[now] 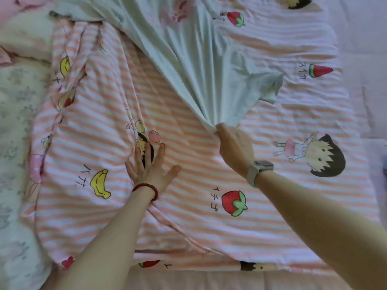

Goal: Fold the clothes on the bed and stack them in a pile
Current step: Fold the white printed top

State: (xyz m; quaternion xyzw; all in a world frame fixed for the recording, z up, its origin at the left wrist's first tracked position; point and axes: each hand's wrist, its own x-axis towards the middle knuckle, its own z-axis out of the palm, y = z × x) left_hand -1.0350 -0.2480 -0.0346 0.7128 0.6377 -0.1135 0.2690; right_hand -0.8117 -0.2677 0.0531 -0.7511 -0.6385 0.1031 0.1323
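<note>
A pale mint-green garment [184, 51] lies stretched across the pink-and-white striped quilt [100, 126], running from the top of the view down to the middle. My right hand [234, 145], with a watch on its wrist, grips the bunched near end of this garment, and the cloth fans out in tight pleats from the fist. A short sleeve of the garment [266, 84] sticks out to the right. My left hand [148, 164], a red bead bracelet at its wrist, presses flat on the quilt with fingers spread, left of the garment.
The striped quilt carries cartoon prints of bananas, strawberries and a girl. A floral pillow or sheet [14, 126] lies along the left. Pink cloth [12, 7] sits at the top left corner. The pale mattress edge [199, 279] runs along the bottom.
</note>
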